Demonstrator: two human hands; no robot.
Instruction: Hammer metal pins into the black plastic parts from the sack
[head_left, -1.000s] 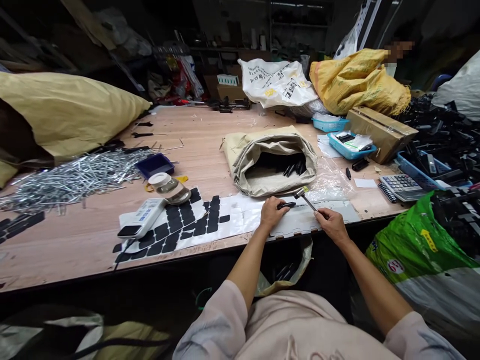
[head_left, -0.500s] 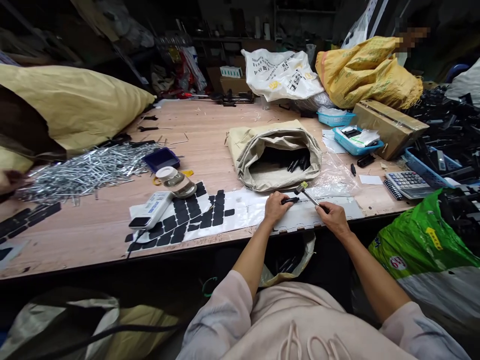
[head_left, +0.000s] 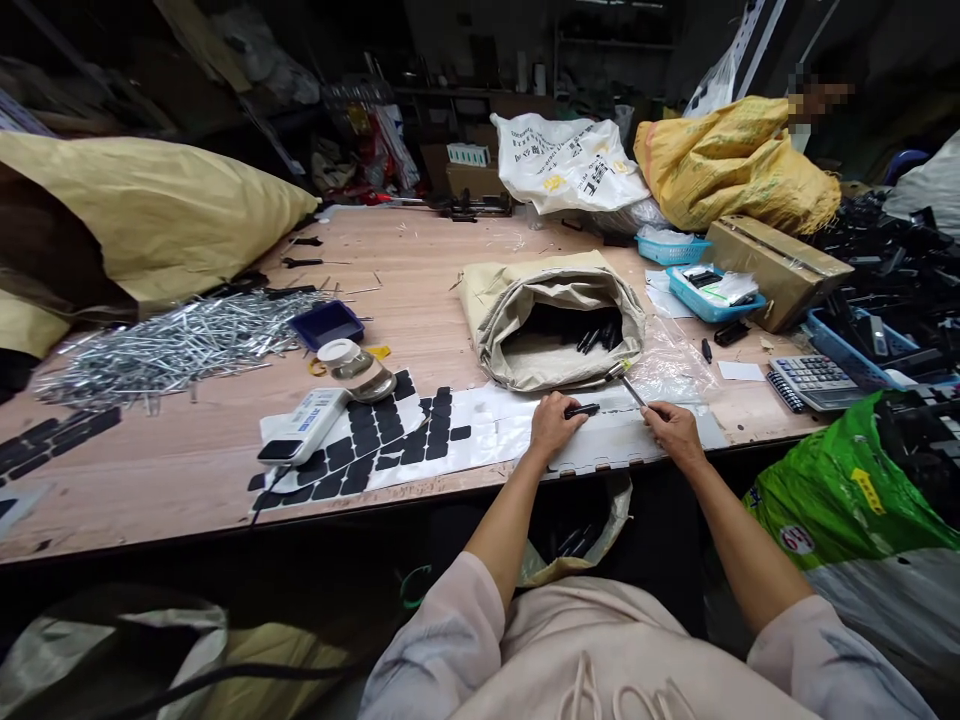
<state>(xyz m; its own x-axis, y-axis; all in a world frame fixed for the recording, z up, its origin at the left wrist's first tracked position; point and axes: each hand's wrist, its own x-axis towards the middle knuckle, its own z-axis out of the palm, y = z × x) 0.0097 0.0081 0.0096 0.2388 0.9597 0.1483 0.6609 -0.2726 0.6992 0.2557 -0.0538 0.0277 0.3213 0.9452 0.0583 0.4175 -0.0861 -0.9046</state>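
My left hand (head_left: 555,428) is closed on one end of a slim black part (head_left: 582,411), which it holds low over a white board (head_left: 615,452) at the table's front edge. In my right hand (head_left: 675,432) is the handle of a small hammer (head_left: 634,390). Its yellowish head is up and away from the black part, near the mouth of a beige sack (head_left: 547,378). Inside that sack lie several similar black parts (head_left: 592,338). My fingers hide the near end of the black part.
Left of my hands are sheets of black pads (head_left: 365,423), a white device (head_left: 304,430), a lidded jar (head_left: 358,372), a blue tray (head_left: 326,327) and a heap of metal rods (head_left: 180,350). To the right lie a calculator (head_left: 817,380), blue baskets (head_left: 712,300) and a green bag (head_left: 832,480).
The hammer head has risen from just above the black part and moved away toward the sack. My left hand stays on the part. Another person's hand at the left edge is out of view.
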